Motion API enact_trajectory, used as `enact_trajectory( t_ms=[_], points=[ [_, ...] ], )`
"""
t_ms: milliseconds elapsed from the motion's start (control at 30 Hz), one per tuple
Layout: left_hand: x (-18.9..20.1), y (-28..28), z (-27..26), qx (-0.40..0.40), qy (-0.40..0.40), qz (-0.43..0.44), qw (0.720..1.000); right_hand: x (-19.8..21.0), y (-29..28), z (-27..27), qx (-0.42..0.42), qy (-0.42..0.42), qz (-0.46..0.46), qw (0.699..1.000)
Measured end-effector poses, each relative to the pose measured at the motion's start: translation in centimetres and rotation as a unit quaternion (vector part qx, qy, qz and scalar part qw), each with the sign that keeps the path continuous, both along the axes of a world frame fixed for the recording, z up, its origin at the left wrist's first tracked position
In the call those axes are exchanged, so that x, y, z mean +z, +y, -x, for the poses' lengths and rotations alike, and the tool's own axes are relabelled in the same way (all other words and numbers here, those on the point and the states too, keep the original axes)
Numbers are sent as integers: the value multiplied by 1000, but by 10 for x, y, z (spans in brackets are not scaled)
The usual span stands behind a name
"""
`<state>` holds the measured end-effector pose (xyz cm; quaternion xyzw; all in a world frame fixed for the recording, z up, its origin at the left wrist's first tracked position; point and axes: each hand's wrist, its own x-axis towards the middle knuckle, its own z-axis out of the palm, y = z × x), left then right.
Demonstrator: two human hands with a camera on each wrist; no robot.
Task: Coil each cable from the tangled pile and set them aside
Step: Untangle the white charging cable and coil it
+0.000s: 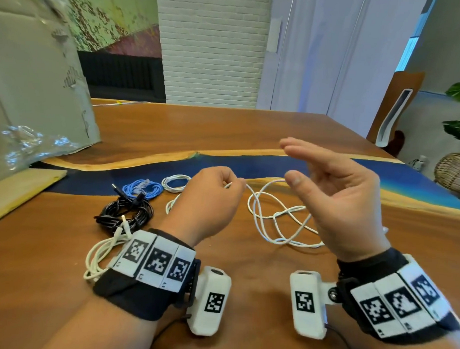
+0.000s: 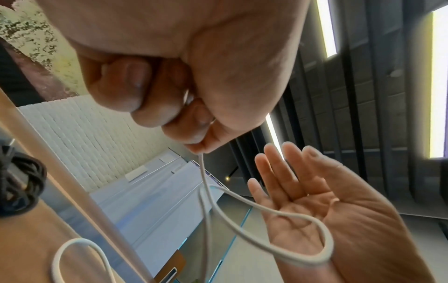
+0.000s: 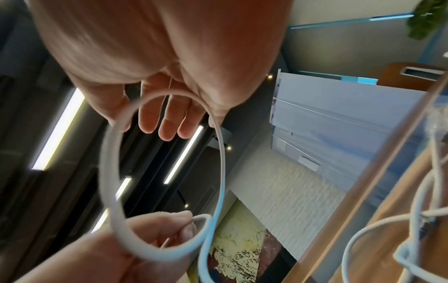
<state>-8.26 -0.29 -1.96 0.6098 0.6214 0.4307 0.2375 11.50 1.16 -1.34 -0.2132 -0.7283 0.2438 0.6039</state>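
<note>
A long white cable (image 1: 274,220) lies in loose loops on the wooden table (image 1: 246,274). My left hand (image 1: 231,186) pinches one strand of it between thumb and forefinger, a little above the table; the left wrist view shows the cable (image 2: 206,183) hanging down from that pinch (image 2: 196,147). My right hand (image 1: 293,164) is raised beside it with its fingers straight and spread. A loop of the cable (image 3: 109,164) runs round the heel of the right palm (image 2: 303,214). The right hand's fingers (image 3: 167,118) grip nothing.
At the left lie a blue coil (image 1: 142,188), a small white coil (image 1: 175,183), a black coil (image 1: 126,212) and a white bundle (image 1: 101,256). A grey board under plastic wrap (image 1: 31,89) and a wooden plank (image 1: 19,190) stand further left. A chair (image 1: 393,109) is at the far right.
</note>
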Motion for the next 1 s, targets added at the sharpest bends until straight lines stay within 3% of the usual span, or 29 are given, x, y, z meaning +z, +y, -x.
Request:
enact_trajectory(
  t_ms=[33, 100, 167, 233, 367, 467, 533, 600, 667, 733, 767, 833, 900, 1000],
  points=[
    [1, -1, -1, -14, -17, -1, 1000, 0, -1, 3, 18, -24, 5, 1000],
    [3, -4, -4, -78, -139, 2, 987, -2, 0, 10, 61, -70, 79, 992],
    [8, -7, -5, -138, -285, -5, 949, -4, -1, 16, 100, -108, 193, 970],
    [14, -9, -2, -162, -360, -6, 919, -6, -1, 15, 124, -138, 262, 947],
    [16, -6, 11, -141, -400, -12, 906, -2, -1, 7, 145, -243, 278, 918],
    [14, -2, 15, -109, -378, -13, 919, 0, -1, 1, 240, -263, 296, 886],
    [12, -1, 15, -101, -394, 0, 913, -1, -2, -1, 277, -274, 275, 879],
    [14, -1, 18, -105, -437, 18, 893, -2, -4, 0, 291, -215, 251, 898],
    [16, -2, 25, -125, -501, 38, 855, 0, -3, 1, 290, -82, 266, 916],
    [20, -4, 35, -162, -564, 50, 808, 3, 2, -4, 236, 27, 319, 918],
    [22, -5, 39, -187, -591, 46, 784, 3, 6, -8, 193, 26, 331, 924],
    [26, -8, 44, -230, -634, 20, 738, 2, 10, -12, 96, -74, 311, 943],
    [27, -9, 40, -235, -664, -17, 710, 1, 8, -8, 26, -219, 254, 942],
    [23, -4, 22, -198, -675, -54, 709, 0, 1, 9, 28, -384, 210, 899]
  ],
)
